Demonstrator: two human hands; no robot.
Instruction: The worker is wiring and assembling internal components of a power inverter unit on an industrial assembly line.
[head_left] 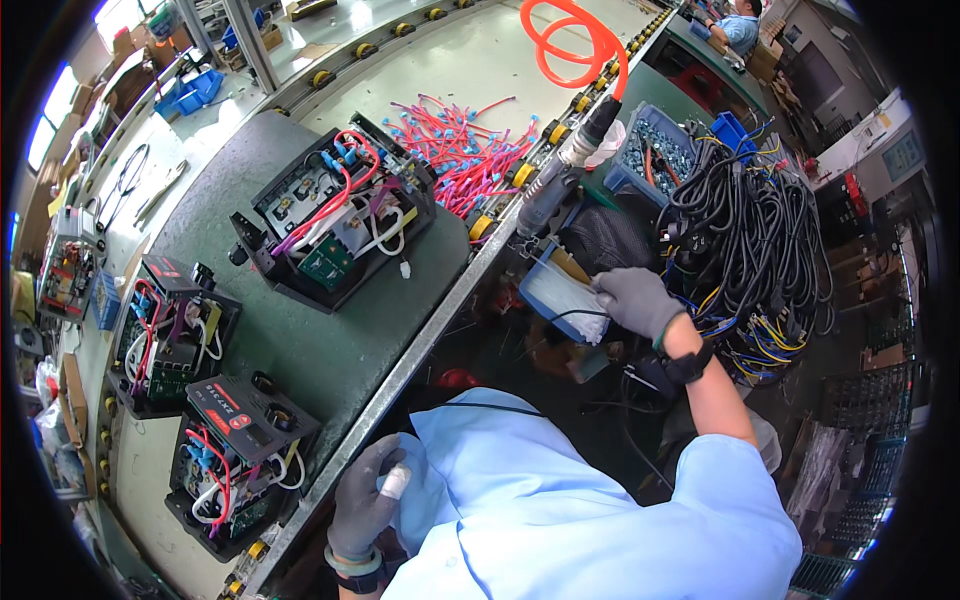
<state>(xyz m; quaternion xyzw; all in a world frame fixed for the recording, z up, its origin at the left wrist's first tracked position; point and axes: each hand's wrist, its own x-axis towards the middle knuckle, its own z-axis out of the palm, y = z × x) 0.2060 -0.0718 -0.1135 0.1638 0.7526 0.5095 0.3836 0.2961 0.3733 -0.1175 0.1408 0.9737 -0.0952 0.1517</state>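
Observation:
My right hand (640, 300), in a grey glove, reaches over a blue bin (535, 297) of thin white strips (568, 296) that look like cable ties. Its fingers are curled together at the bin's right side; whatever they grip is hidden. Close to my body, at the bench edge, my left hand (363, 500) wears a grey glove with white wrapping on the thumb. The thumb stands apart from the fingers and nothing shows in them. Ahead on the green board (375, 325) lies an opened black device (335, 215) with red, white and purple wires.
Two more opened devices (175, 335) (240, 460) stand at the left. Beyond lies a pile of red wires (465, 150). A power screwdriver (550, 195) hangs from an orange coiled hose (570, 50). Black cables (745, 240) and a blue bin of screws (650, 150) are at the right.

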